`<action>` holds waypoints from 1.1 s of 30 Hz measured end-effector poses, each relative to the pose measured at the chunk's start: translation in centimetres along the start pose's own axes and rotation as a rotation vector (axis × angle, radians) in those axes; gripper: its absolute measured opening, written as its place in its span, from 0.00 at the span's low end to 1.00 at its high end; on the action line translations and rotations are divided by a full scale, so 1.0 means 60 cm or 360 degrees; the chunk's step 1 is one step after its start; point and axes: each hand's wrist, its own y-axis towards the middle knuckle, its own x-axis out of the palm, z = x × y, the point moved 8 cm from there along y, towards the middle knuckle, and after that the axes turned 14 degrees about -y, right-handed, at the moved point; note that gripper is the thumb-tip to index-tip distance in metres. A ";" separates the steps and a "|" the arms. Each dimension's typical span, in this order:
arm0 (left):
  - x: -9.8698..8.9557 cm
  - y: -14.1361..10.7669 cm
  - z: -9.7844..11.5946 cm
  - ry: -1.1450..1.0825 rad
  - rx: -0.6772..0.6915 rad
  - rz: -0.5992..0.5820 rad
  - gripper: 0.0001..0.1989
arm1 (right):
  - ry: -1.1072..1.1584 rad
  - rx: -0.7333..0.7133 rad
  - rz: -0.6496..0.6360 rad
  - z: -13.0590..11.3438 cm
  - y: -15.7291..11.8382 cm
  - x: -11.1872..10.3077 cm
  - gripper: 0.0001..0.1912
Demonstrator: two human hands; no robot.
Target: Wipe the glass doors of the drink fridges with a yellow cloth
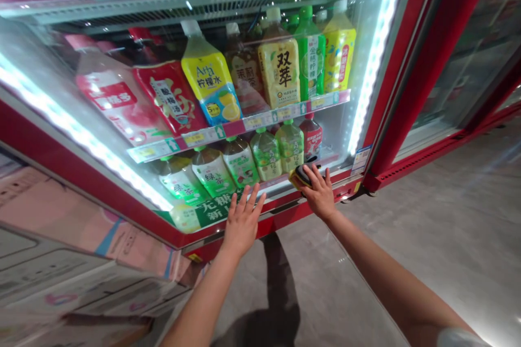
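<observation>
A lit red drinks fridge [272, 230] stands before me, with bottles behind its glass front. Low on that glass, my right hand [319, 198] grips a small black-and-yellow pad [300, 178]; its exact kind is hard to make out. The pad is in front of the lower right bottles, near a red-labelled bottle [312, 138]. To the left, my left hand [243, 222] is held up with fingers spread and nothing in it. Its fingertips are at the lower glass, just below the green-labelled bottles [241, 161]; whether they touch cannot be seen.
A shelf edge with price tags [244, 123] crosses the fridge under a row of juice and tea bottles [209, 78]. Pink and white cartons [85, 260] are stacked at the left. Another red-framed fridge [443, 65] stands to the right, above a grey floor [439, 217].
</observation>
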 end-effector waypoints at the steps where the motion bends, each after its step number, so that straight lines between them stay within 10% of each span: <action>1: -0.002 -0.005 -0.004 -0.0006 -0.0013 -0.0001 0.40 | -0.0001 0.0079 0.0042 0.004 0.011 -0.002 0.27; 5: -0.010 -0.025 -0.017 -0.0024 -0.0041 -0.0012 0.41 | 0.0062 0.0218 0.0124 -0.043 0.052 -0.006 0.29; 9: -0.018 -0.042 -0.030 -0.0008 -0.0052 0.0002 0.39 | 0.0117 -0.0108 0.0025 -0.103 0.024 -0.002 0.27; 12: -0.022 -0.055 -0.040 0.0002 -0.0055 0.0028 0.38 | 0.0101 -0.0274 -0.0010 -0.090 -0.010 0.000 0.24; 17: -0.024 -0.075 -0.057 -0.0026 -0.0077 0.0051 0.39 | -0.0002 0.0109 0.0074 -0.064 0.032 -0.007 0.25; 23: -0.019 -0.083 -0.067 -0.0099 -0.0073 0.0066 0.42 | 0.0007 -0.0086 -0.0057 -0.164 0.043 -0.012 0.29; 27: -0.013 -0.091 -0.076 -0.0116 -0.0056 0.0118 0.42 | -0.0060 -0.0259 -0.0190 -0.128 0.025 -0.020 0.26; 33: -0.005 -0.100 -0.084 -0.0183 -0.0051 0.0262 0.38 | -0.0050 -0.0311 -0.0106 -0.105 0.131 -0.052 0.25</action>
